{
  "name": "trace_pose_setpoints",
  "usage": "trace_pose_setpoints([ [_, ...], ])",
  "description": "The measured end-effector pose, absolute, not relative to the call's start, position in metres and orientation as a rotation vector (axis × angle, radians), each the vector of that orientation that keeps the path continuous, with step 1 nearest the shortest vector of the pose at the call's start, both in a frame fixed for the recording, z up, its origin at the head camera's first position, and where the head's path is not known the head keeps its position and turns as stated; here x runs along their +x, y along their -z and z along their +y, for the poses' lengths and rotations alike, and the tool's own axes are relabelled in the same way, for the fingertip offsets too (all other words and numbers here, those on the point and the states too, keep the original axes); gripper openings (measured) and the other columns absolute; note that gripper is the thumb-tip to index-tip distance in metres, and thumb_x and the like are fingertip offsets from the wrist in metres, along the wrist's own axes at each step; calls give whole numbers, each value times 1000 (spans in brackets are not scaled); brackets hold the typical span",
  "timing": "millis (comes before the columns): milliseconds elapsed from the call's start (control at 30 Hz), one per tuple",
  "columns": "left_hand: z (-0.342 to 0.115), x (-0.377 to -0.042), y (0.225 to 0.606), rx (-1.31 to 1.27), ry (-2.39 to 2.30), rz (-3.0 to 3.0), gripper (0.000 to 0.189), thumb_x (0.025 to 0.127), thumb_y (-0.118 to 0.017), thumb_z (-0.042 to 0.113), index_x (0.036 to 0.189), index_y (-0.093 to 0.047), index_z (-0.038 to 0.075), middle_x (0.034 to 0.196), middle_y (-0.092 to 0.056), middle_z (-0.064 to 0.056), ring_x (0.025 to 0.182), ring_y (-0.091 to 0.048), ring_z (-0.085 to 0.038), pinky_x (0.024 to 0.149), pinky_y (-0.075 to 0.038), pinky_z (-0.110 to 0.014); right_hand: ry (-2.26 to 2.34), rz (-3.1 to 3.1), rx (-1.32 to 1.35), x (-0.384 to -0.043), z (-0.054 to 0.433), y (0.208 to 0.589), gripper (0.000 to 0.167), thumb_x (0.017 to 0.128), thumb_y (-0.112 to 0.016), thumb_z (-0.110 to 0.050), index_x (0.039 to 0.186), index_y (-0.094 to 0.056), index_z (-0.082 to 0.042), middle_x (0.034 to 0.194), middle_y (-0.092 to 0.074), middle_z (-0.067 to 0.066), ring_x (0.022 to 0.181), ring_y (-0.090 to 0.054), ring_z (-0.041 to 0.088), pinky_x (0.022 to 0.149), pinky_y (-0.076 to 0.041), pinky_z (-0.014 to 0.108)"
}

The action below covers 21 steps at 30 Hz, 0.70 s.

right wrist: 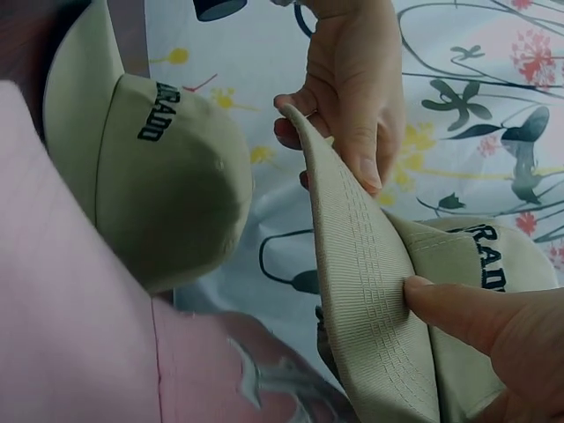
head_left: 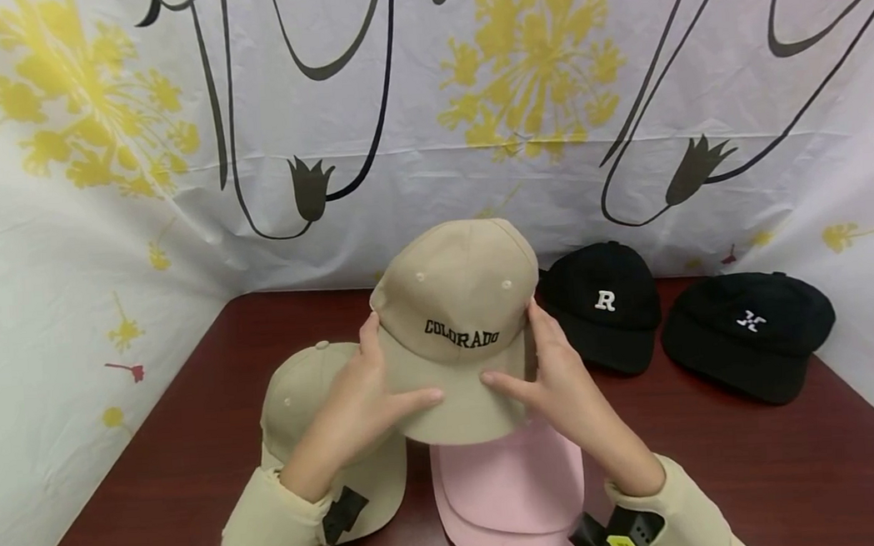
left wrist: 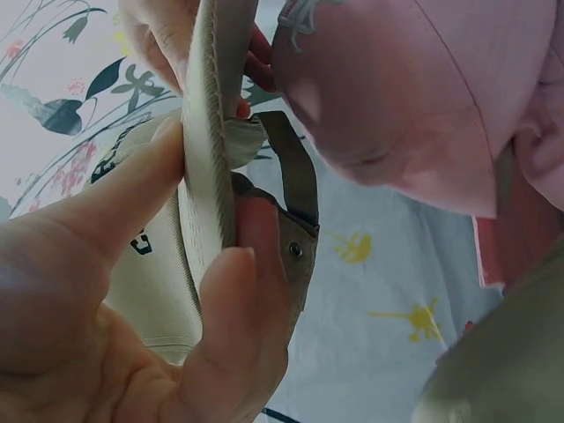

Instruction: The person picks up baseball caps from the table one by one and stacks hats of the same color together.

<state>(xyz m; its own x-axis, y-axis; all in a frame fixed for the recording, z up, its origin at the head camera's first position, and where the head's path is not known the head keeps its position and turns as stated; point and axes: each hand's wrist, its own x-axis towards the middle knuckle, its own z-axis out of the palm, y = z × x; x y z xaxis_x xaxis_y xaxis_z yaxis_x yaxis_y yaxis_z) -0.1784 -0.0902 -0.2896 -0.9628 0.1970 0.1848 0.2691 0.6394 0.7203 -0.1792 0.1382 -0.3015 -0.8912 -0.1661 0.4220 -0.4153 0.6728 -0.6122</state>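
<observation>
A beige baseball cap (head_left: 458,280) with dark COLORADO lettering is held up off the table, its brim towards me. My left hand (head_left: 362,403) grips its left side, thumb on top of the brim and fingers curled beneath, as the left wrist view shows. On the other side my right hand (head_left: 556,374) holds the brim the same way, thumb on top. Below lies a pink cap (head_left: 510,486), partly covered by the raised one. Another beige cap (head_left: 305,390) sits under my left forearm; its dark lettering shows in the right wrist view.
Two black caps rest at the back right, one with a white R (head_left: 596,297) and one with a white emblem (head_left: 748,329). A dark red table (head_left: 156,474) carries them all. Behind and beside it hangs a white cloth (head_left: 367,118) with yellow and grey flowers.
</observation>
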Motion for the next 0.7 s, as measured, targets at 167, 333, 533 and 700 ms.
trace_pose_setpoints([
  [167, -101, -176, 290, -360, 1238, -2778, 118, 68, -79, 42, 146, 2, 9, 136, -38, -23, 120, -42, -32, 95, -35, -47, -1053, -2573, 469, -181, 129, 299, 102, 73, -78, -26, 144, -11, 5, 146, -19, 24, 133, -20, 33, 102, -24, 49],
  [333, -109, -175, 292, -386, 1230, -2768, 117, 69, -79, 40, 145, 3, 5, 140, -32, -25, 125, -36, -34, 98, -31, -49, -1029, -2569, 494, -182, 121, 299, 102, 72, -79, -25, 143, -13, 7, 145, -21, 26, 133, -22, 34, 103, -23, 48],
  [533, -119, -173, 293, -399, 1195, -2765, 116, 70, -77, 41, 145, 2, 2, 141, -28, -27, 125, -35, -37, 98, -31, -50, -1052, -2575, 529, -184, 112, 300, 100, 73, -79, -24, 142, -15, 10, 144, -21, 27, 133, -20, 37, 104, -20, 49],
  [700, -126, -172, 296, -387, 1177, -2765, 115, 70, -78, 40, 144, 0, -1, 140, -29, -29, 124, -36, -39, 96, -32, -51, -1076, -2594, 540, -186, 105, 301, 99, 73, -78, -25, 141, -15, 10, 144, -22, 27, 134, -14, 40, 105, -16, 49],
])
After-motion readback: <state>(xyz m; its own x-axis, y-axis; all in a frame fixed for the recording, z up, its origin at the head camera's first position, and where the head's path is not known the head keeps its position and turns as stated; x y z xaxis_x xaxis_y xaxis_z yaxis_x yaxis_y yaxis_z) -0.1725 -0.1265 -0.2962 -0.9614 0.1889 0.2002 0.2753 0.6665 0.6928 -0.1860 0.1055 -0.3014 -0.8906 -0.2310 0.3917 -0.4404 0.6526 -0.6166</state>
